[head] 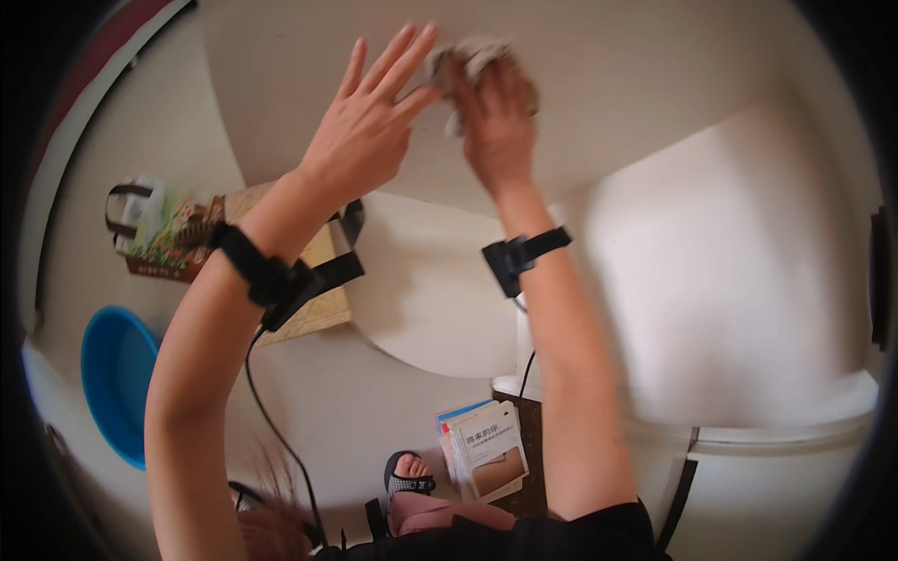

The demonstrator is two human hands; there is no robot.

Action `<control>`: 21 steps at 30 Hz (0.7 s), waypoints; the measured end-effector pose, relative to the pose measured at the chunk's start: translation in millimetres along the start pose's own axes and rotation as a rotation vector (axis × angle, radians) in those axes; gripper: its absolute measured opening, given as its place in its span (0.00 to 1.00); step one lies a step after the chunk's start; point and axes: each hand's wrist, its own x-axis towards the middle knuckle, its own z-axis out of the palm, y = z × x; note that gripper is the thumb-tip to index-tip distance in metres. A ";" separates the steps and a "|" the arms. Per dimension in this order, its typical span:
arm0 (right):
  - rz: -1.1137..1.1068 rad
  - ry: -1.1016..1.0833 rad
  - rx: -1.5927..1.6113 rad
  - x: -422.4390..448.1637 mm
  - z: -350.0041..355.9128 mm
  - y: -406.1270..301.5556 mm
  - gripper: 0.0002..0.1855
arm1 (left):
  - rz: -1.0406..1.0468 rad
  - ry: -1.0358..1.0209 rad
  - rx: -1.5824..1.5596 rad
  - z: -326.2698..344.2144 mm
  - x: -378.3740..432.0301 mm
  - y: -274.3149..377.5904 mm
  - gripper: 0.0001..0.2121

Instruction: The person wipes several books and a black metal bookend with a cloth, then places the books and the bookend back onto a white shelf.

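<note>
My right hand (499,133) presses a crumpled, greyish-beige cloth (484,56) against a broad pale panel (617,77) at the top of the view. The cloth and fingers are slightly blurred. Left of it, my left hand (368,119) has its fingers spread and holds nothing. Its forefinger reaches close to the cloth's edge; whether they touch I cannot tell. Below both hands is a lower white surface with a curved edge (442,280).
To the left stand a printed carrier bag (165,231), a yellowish box (309,329) partly behind my left arm, and a blue plastic basin (119,386). A stack of books (487,449) lies near my foot. A white surface (729,280) fills the right. Cables (270,414) hang from my wrist straps.
</note>
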 end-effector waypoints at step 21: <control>0.390 0.235 -0.463 42.4 -151.1 207.1 0.15 | 0.183 0.107 0.161 22.4 95.7 43.0 0.37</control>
